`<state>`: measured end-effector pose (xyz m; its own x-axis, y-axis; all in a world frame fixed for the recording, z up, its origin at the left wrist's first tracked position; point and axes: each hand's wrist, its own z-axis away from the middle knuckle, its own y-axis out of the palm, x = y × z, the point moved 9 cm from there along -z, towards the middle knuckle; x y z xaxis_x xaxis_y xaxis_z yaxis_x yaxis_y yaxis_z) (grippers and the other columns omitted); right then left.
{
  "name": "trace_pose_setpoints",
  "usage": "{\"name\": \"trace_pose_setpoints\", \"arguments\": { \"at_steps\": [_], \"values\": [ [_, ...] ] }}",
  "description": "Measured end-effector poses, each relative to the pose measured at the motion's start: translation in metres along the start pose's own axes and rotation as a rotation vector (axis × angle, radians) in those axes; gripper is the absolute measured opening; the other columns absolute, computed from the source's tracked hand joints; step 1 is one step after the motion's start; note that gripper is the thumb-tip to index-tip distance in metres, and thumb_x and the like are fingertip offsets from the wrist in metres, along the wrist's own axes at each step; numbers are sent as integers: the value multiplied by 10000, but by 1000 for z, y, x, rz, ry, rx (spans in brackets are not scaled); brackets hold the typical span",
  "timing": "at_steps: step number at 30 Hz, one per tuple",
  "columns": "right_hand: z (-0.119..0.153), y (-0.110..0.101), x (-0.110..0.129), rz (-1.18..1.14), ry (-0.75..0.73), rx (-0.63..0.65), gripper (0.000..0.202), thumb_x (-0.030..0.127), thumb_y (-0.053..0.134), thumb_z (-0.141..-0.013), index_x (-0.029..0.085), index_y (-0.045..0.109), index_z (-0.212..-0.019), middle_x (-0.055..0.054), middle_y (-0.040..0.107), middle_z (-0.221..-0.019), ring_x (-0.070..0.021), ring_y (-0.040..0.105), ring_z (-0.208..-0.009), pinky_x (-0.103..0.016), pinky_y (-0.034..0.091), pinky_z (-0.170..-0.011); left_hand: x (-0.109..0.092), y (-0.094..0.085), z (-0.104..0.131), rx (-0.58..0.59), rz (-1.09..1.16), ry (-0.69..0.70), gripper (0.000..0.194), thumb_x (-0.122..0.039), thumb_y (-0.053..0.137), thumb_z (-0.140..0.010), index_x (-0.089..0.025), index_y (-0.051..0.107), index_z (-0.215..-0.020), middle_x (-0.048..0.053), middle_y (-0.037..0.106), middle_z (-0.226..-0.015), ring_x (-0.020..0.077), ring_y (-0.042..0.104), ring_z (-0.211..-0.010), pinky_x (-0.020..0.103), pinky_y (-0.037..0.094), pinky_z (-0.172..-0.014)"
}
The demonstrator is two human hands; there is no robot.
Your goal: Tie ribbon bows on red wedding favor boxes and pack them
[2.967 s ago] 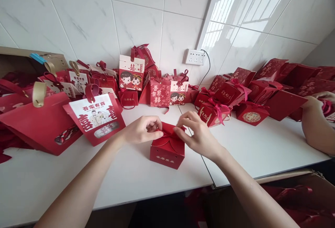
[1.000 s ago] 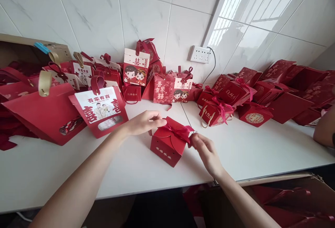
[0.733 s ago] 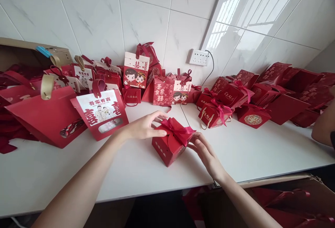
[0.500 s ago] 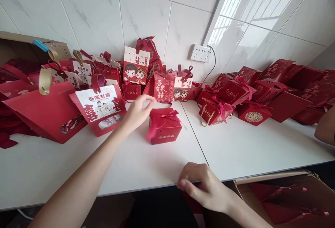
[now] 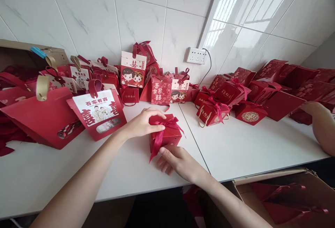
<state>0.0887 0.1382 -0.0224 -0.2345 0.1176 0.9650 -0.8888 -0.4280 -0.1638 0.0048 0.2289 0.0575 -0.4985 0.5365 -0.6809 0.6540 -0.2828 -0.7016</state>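
Observation:
A small red gift box [image 5: 171,138] with a satin ribbon bow [image 5: 163,125] stands on the white counter in front of me. My left hand [image 5: 145,123] grips its upper left part, the thumb across the bow and the fingers bent over the back of the lid. Close to the front face is my right hand [image 5: 178,160], with thumb and fingers apart and the fingers blurred. Its thumb lies near the hanging ribbon tail [image 5: 156,145]; whether they touch I cannot tell.
Red paper bags [image 5: 39,113] and a printed handled bag [image 5: 98,113] stand left. More red boxes [image 5: 214,113] are stacked right, where another person's arm [image 5: 320,127] reaches in. An open carton [image 5: 285,175] sits below the counter edge; a power strip [image 5: 195,55] is on the wall.
My left hand has come down from behind the box onto its top. My right hand has risen from the counter edge to the box front and uncurled. Another person's arm reaches further in.

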Motion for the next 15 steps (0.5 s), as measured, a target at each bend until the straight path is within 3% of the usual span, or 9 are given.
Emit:
{"name": "trace_pose_setpoints", "arguments": {
  "at_steps": [3,7,15],
  "values": [
    [-4,-1,6,-90,-60,-74,531,688,464,-792,164,533,-737,-14,587,-684,-107,553,-548,-252,456,-549,-1,2,0,-3,-2,4,280,-388,657,-745,-222,661,-971,49,590,-1170,262,473,-1185,392,331,-1058],
    [-2,2,17,-113,-159,-55,466,634,510,-800,184,502,-682,16,544,-625,-105,550,-563,-248,446,-608,-4,4,-1,12,36,-2,253,-394,641,-753,-216,655,-932,52,604,-1139,266,483,-1173,398,334,-1054],
    [13,9,6,49,-121,-14,300,417,474,-882,188,516,-692,12,551,-624,-110,537,-571,-232,426,-570,-3,6,-1,-26,121,-56,203,-405,625,-755,-210,632,-809,54,565,-1223,260,493,-1205,398,309,-1085]
  ]
}}
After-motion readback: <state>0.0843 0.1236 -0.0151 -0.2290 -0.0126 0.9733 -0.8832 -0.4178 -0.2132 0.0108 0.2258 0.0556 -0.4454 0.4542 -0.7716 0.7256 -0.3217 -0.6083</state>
